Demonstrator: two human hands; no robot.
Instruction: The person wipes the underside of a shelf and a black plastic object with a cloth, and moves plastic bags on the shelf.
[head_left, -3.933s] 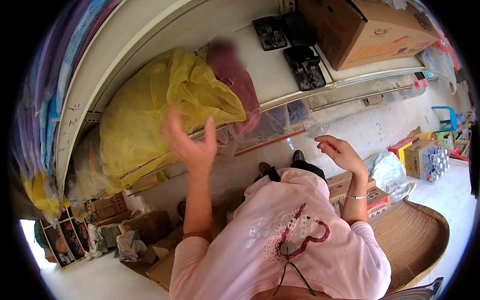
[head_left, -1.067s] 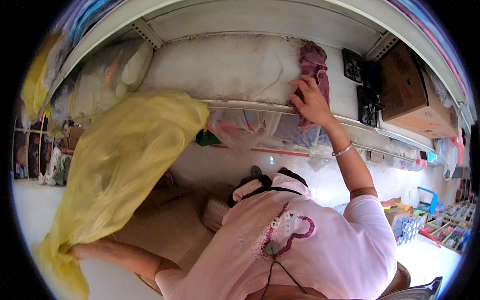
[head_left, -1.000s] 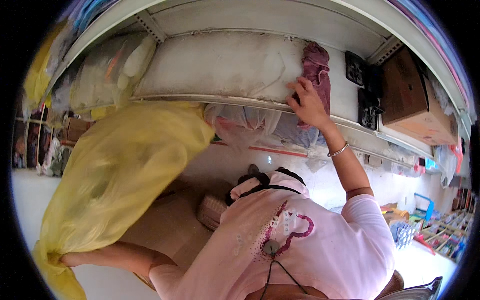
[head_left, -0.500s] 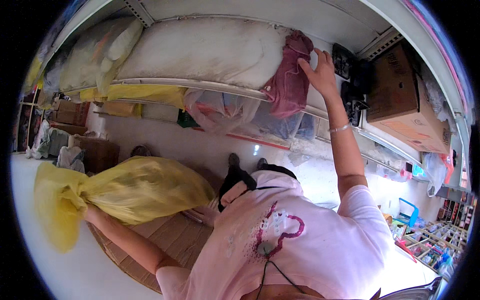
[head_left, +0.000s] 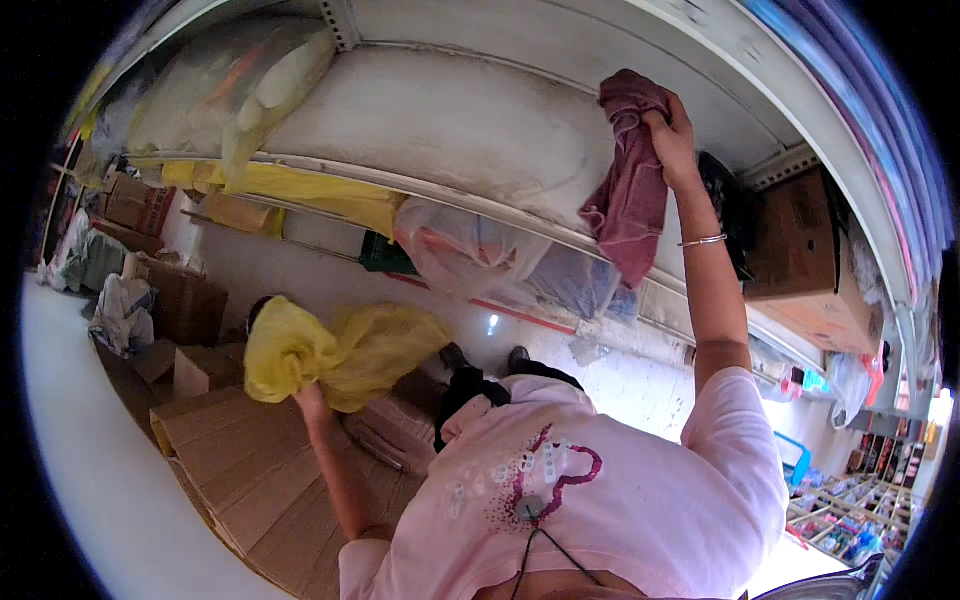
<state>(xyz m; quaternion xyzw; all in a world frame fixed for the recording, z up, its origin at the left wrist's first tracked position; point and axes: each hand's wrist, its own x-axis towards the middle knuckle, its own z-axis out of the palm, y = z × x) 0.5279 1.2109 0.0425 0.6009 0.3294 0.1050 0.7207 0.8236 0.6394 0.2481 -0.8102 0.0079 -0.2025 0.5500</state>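
Observation:
At the upper right, my right hand (head_left: 676,148) is closed round the upper end of a maroon cloth (head_left: 630,195). The cloth lies bunched on a dusty white shelf (head_left: 450,115), and its lower end hangs over the front edge. Low on the left, my left hand (head_left: 312,402) grips the gathered neck of a yellow plastic bag (head_left: 385,345), partly hidden behind it. The bag hangs in front of a large piece of brown cardboard (head_left: 240,450); its contents cannot be made out.
On the shelf's right end stand a cardboard box (head_left: 800,245) and a black bag (head_left: 725,200); a clear bulging bag (head_left: 230,100) is at its left. Below hang plastic bags (head_left: 465,240). More boxes (head_left: 185,300) stand on the left.
My right hand has taken hold of the maroon cloth, which it was only beside before. My left hand has brought the yellow bag inward to the right, closer to my body.

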